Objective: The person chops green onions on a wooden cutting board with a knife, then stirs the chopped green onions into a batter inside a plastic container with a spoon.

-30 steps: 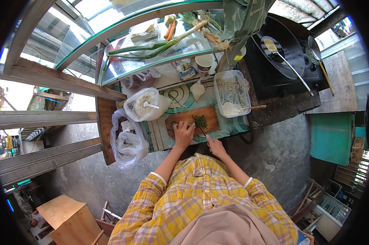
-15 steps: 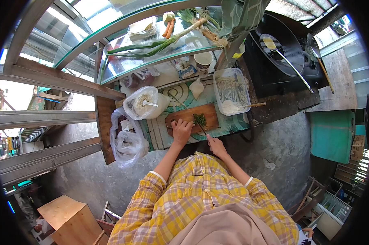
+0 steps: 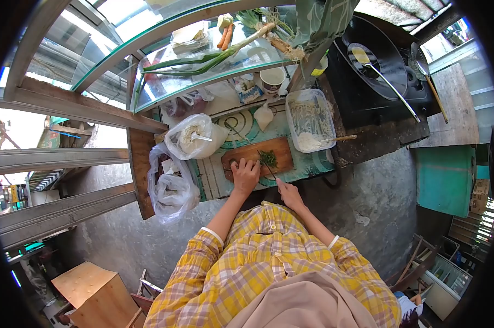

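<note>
A small heap of chopped greens (image 3: 268, 158) lies on a wooden cutting board (image 3: 284, 152) in the middle of the work surface. My right hand (image 3: 289, 193) is closed round the handle of a knife (image 3: 271, 172), whose thin blade reaches the near edge of the greens. On the board's left part rests my left hand (image 3: 245, 176), its fingers bent and pointing away from me; whether anything is under the fingertips is hidden.
Left of the board are an open plastic bag (image 3: 188, 138) with a spoon and another bag (image 3: 173, 191). A plastic container (image 3: 311, 121) stands behind right. A wok (image 3: 372, 60) sits on the stove. Spring onions (image 3: 225, 54) lie on a glass shelf.
The knife blade has shifted slightly left against the greens. My left hand stays in nearly the same place on the board.
</note>
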Action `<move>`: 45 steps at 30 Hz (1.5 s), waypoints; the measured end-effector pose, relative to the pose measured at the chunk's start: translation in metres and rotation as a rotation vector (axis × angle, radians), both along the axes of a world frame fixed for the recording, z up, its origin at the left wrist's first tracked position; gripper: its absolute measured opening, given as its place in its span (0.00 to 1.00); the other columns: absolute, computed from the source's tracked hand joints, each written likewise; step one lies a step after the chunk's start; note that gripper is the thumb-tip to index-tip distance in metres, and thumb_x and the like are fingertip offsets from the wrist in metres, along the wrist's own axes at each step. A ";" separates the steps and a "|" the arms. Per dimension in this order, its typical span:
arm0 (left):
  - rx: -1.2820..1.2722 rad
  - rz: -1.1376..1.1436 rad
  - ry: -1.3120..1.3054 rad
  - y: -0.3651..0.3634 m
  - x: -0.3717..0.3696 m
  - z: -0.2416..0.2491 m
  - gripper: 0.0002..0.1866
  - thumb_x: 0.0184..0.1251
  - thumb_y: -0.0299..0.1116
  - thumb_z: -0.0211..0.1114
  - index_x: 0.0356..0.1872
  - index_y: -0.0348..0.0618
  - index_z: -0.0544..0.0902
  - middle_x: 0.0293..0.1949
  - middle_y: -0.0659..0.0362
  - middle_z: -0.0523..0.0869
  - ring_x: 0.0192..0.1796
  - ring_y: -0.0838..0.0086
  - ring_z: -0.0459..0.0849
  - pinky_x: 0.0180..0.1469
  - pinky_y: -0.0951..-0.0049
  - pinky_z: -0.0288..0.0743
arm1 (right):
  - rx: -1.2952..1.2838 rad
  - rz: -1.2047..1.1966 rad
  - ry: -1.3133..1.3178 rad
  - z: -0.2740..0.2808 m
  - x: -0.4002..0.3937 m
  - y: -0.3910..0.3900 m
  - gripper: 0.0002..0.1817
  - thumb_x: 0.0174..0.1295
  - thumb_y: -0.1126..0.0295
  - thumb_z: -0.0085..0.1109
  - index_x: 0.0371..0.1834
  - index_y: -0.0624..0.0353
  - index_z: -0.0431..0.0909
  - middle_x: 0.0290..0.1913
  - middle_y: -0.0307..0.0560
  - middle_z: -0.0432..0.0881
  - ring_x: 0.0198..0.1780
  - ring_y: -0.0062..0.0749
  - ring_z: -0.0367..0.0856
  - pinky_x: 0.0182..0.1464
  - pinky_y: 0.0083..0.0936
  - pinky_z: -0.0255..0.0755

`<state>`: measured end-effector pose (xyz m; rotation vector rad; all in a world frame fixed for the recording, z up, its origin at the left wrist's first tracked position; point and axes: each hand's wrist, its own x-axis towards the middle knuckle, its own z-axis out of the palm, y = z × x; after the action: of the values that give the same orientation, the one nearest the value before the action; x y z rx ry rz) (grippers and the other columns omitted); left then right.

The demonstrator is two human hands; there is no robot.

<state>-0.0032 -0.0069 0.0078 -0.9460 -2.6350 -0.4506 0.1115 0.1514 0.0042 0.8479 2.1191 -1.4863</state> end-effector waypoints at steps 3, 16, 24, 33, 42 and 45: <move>-0.006 0.013 -0.012 0.001 0.001 0.001 0.09 0.56 0.36 0.65 0.37 0.49 0.86 0.31 0.65 0.78 0.40 0.69 0.73 0.49 0.57 0.59 | 0.044 0.052 -0.006 0.006 -0.002 0.000 0.33 0.69 0.42 0.42 0.25 0.66 0.73 0.24 0.51 0.74 0.29 0.38 0.73 0.35 0.33 0.68; 0.106 0.168 -0.248 0.006 -0.001 0.002 0.06 0.52 0.34 0.68 0.32 0.52 0.86 0.30 0.65 0.80 0.43 0.69 0.74 0.50 0.57 0.58 | 0.111 0.065 0.012 0.021 -0.003 -0.002 0.34 0.69 0.43 0.42 0.27 0.70 0.74 0.24 0.60 0.76 0.28 0.47 0.74 0.38 0.39 0.67; 0.064 0.118 -0.157 0.000 -0.001 -0.005 0.09 0.53 0.34 0.69 0.37 0.53 0.84 0.26 0.65 0.80 0.40 0.71 0.75 0.50 0.59 0.57 | 0.046 0.073 -0.032 0.022 -0.002 0.002 0.33 0.69 0.43 0.42 0.29 0.69 0.74 0.25 0.57 0.73 0.31 0.41 0.70 0.37 0.36 0.66; 0.034 0.071 -0.086 -0.001 -0.001 -0.003 0.06 0.55 0.33 0.67 0.35 0.54 0.84 0.26 0.66 0.80 0.37 0.71 0.75 0.50 0.58 0.57 | 0.055 0.047 0.032 0.015 0.002 0.001 0.32 0.70 0.45 0.43 0.23 0.68 0.70 0.18 0.46 0.68 0.24 0.27 0.63 0.31 0.32 0.63; 0.007 0.047 -0.061 -0.001 -0.001 0.002 0.07 0.55 0.39 0.68 0.34 0.51 0.85 0.31 0.65 0.80 0.41 0.69 0.74 0.51 0.55 0.57 | 0.048 0.055 -0.008 0.015 0.002 0.002 0.31 0.70 0.45 0.43 0.26 0.67 0.71 0.22 0.52 0.71 0.30 0.38 0.68 0.34 0.34 0.64; -0.018 0.023 -0.069 -0.003 0.000 0.000 0.10 0.55 0.41 0.68 0.36 0.50 0.86 0.33 0.65 0.79 0.43 0.69 0.74 0.52 0.53 0.57 | 0.021 0.079 -0.102 0.019 -0.001 0.004 0.33 0.68 0.43 0.42 0.36 0.70 0.78 0.35 0.69 0.80 0.45 0.64 0.77 0.45 0.43 0.69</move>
<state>-0.0035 -0.0098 0.0080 -0.9207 -2.7131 -0.4624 0.1100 0.1551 0.0233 0.8202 2.0729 -1.3548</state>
